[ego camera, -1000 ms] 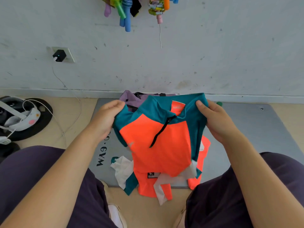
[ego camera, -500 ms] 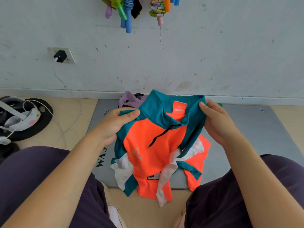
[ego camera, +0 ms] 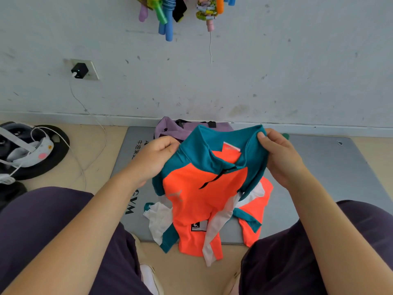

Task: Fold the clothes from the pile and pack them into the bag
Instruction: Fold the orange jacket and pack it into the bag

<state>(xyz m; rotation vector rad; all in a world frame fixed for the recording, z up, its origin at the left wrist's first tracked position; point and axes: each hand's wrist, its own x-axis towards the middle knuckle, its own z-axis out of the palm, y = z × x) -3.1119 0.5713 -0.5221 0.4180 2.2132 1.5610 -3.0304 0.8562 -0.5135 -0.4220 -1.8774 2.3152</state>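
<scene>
Headgear with white straps (ego camera: 25,150) lies on a black round pad (ego camera: 57,154) far to the left of the grey mat (ego camera: 331,173), and a white cable (ego camera: 89,133) runs from there up to a black charger (ego camera: 79,70) in the wall socket. Left hand (ego camera: 153,160) grips the teal left shoulder of the orange and teal zip jersey (ego camera: 204,188), fingers curled into the cloth, above the mat's left half, where "GYM" lettering shows. The jersey hangs between the two hands over the middle of the mat, collar up and zip partly open, its lower hem and white side panels crumpled on the mat's near edge. Behind the collar, at the mat's far edge against the wall, sits the purple bag (ego camera: 172,129) with black straps. Right hand (ego camera: 280,158) pinches the teal right shoulder, thumb on top of the fabric. Coloured foam handles (ego camera: 168,20) hang on the wall high above the mat. Dark trouser legs frame the mat's near side.
</scene>
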